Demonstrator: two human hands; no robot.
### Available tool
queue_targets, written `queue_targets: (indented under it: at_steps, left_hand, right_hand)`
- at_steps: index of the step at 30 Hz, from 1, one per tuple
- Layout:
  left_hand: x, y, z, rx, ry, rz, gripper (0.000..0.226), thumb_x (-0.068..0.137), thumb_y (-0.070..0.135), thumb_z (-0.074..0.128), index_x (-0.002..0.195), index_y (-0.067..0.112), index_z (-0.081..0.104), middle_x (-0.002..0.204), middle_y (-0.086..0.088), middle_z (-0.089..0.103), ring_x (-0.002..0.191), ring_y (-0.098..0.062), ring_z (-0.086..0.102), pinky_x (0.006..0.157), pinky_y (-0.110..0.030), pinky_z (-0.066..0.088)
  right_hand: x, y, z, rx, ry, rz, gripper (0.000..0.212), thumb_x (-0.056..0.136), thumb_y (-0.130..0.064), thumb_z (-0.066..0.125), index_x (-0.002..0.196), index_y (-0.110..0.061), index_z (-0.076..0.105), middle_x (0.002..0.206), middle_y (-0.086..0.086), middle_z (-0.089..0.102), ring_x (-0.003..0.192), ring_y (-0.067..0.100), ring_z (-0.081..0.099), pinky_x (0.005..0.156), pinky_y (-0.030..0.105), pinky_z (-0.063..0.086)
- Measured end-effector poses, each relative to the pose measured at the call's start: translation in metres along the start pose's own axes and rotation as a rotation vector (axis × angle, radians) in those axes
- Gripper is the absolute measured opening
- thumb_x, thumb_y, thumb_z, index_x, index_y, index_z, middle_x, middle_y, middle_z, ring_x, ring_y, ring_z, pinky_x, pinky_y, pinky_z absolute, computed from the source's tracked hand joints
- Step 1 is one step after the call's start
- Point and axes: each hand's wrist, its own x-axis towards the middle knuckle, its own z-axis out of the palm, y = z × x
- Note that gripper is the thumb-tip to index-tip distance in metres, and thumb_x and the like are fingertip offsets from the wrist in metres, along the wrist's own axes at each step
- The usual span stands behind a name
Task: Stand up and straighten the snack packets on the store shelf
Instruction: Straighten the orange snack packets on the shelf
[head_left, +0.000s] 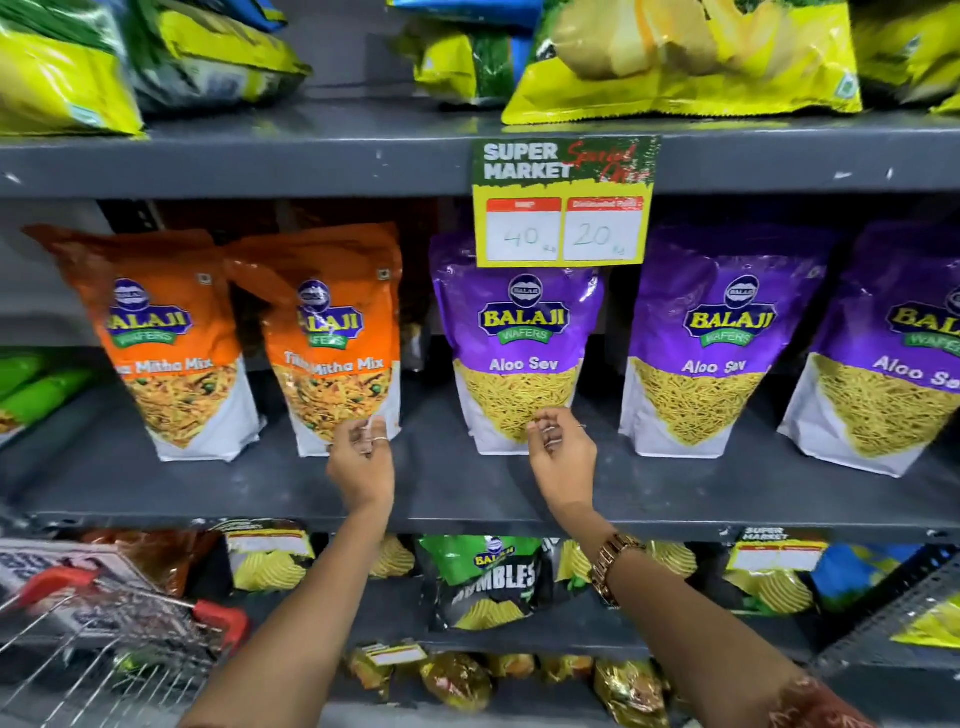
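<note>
Two orange Mitha Mix packets stand on the grey middle shelf (457, 488): one at the left (166, 338) leans left, the second (337, 338) stands beside it. Three purple Aloo Sev packets stand to the right: the nearest (519, 343), another (717, 348), and one cut off by the frame edge (893, 364). My left hand (361, 462) pinches the bottom right corner of the second orange packet. My right hand (561, 457) touches the bottom edge of the nearest purple packet, fingers curled on it.
A yellow price tag (563, 202) hangs from the upper shelf edge over the nearest purple packet. Yellow-green chip bags (685, 62) lie on the top shelf. Below are more snack bags (483, 582). A wire trolley with red handles (104, 623) stands at lower left.
</note>
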Motion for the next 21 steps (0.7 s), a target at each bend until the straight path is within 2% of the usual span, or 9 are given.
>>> queue_targets:
  at_steps: [3, 6, 9, 10, 12, 14, 17, 19, 21]
  left_hand:
    - [0.027, -0.011, -0.024, 0.057, 0.011, 0.024, 0.025, 0.085, 0.019, 0.062, 0.097, -0.003, 0.06, 0.091, -0.028, 0.067, 0.085, -0.037, 0.062, 0.07, -0.028, 0.041]
    - [0.052, -0.025, -0.045, 0.115, -0.027, 0.004, 0.023, 0.082, 0.021, 0.066, 0.091, 0.004, 0.053, 0.086, -0.023, 0.061, 0.086, -0.036, 0.06, 0.077, -0.038, 0.045]
    - [0.064, -0.033, -0.056, 0.113, -0.096, -0.023, 0.035, 0.078, 0.028, 0.07, 0.091, 0.006, 0.045, 0.082, -0.01, 0.05, 0.082, -0.027, 0.051, 0.084, -0.045, 0.044]
    - [0.068, -0.034, -0.058, 0.112, -0.127, -0.057, 0.04, 0.079, 0.028, 0.07, 0.098, 0.003, 0.045, 0.09, -0.01, 0.051, 0.089, -0.028, 0.053, 0.089, -0.045, 0.043]
    - [0.077, -0.036, -0.061, 0.083, -0.212, -0.138, 0.061, 0.081, 0.028, 0.068, 0.128, 0.002, 0.039, 0.126, -0.015, 0.05, 0.12, -0.031, 0.049, 0.103, -0.042, 0.037]
    - [0.09, -0.04, -0.063, 0.074, -0.306, -0.19, 0.076, 0.083, 0.032, 0.064, 0.144, 0.011, 0.024, 0.152, -0.009, 0.03, 0.139, -0.027, 0.031, 0.113, -0.041, 0.028]
    - [0.103, -0.046, -0.063, 0.108, -0.442, -0.261, 0.08, 0.084, 0.04, 0.06, 0.148, 0.024, 0.015, 0.159, -0.001, 0.014, 0.145, -0.024, 0.016, 0.118, -0.044, 0.02]
    - [0.108, -0.049, -0.062, 0.083, -0.499, -0.27, 0.076, 0.084, 0.042, 0.059, 0.147, 0.027, 0.02, 0.158, -0.003, 0.018, 0.145, -0.027, 0.015, 0.117, -0.05, 0.021]
    - [0.112, -0.051, -0.061, 0.045, -0.535, -0.255, 0.07, 0.084, 0.038, 0.06, 0.144, 0.025, 0.028, 0.154, -0.007, 0.03, 0.142, -0.029, 0.024, 0.115, -0.051, 0.026]
  right_hand:
    - [-0.01, -0.015, 0.023, -0.022, -0.047, -0.017, 0.013, 0.081, -0.004, 0.058, 0.092, -0.008, 0.064, 0.077, 0.008, 0.067, 0.066, 0.018, 0.058, 0.069, 0.034, 0.051]
    - [-0.021, -0.027, 0.05, -0.026, -0.12, -0.03, 0.015, 0.082, -0.004, 0.056, 0.094, -0.005, 0.064, 0.082, 0.015, 0.07, 0.068, 0.021, 0.059, 0.071, 0.037, 0.051]
    - [-0.029, -0.032, 0.074, -0.019, -0.237, -0.011, 0.02, 0.082, -0.005, 0.058, 0.102, -0.004, 0.061, 0.085, 0.015, 0.069, 0.071, 0.021, 0.061, 0.075, 0.037, 0.052]
    - [-0.029, -0.033, 0.082, -0.028, -0.299, 0.019, 0.025, 0.082, -0.006, 0.06, 0.107, -0.004, 0.059, 0.093, 0.016, 0.068, 0.076, 0.022, 0.062, 0.08, 0.038, 0.052]
    - [-0.028, -0.035, 0.097, -0.026, -0.424, 0.089, 0.038, 0.082, -0.01, 0.063, 0.118, -0.002, 0.053, 0.115, 0.018, 0.062, 0.096, 0.028, 0.062, 0.092, 0.042, 0.049]
    - [-0.024, -0.038, 0.113, 0.021, -0.503, 0.152, 0.051, 0.082, -0.011, 0.065, 0.128, -0.002, 0.045, 0.131, 0.019, 0.052, 0.115, 0.032, 0.054, 0.101, 0.045, 0.044]
    - [-0.012, -0.037, 0.132, -0.003, -0.557, 0.195, 0.067, 0.082, -0.019, 0.067, 0.138, -0.004, 0.033, 0.144, 0.017, 0.04, 0.131, 0.031, 0.04, 0.109, 0.047, 0.034]
    - [-0.006, -0.039, 0.142, 0.031, -0.601, 0.214, 0.073, 0.081, -0.022, 0.067, 0.141, -0.006, 0.027, 0.147, 0.014, 0.036, 0.135, 0.028, 0.035, 0.112, 0.045, 0.031]
    - [-0.003, -0.04, 0.15, 0.082, -0.638, 0.22, 0.071, 0.082, -0.022, 0.066, 0.14, -0.008, 0.028, 0.143, 0.014, 0.043, 0.13, 0.027, 0.042, 0.11, 0.044, 0.035]
